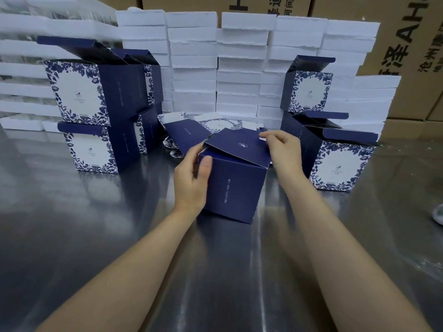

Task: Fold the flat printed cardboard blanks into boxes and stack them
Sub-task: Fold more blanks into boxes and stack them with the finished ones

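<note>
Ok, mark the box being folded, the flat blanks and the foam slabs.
box (236, 185): head view, navy front wall below the flap.
flat blanks (185, 136): head view, navy panel of the top blank.
foam slabs (194, 68): head view, front edge of a middle stack.

Single head-worn wide-angle view, looking forward and down along both forearms. Sitting close over steel table (72, 236); left hand (191, 178) and right hand (285, 152) falling mid-frame. Facing white foam stacks (194, 68) and brown cartons (412, 56) behind. Edges bending outward. No second view sharing scene.
</note>
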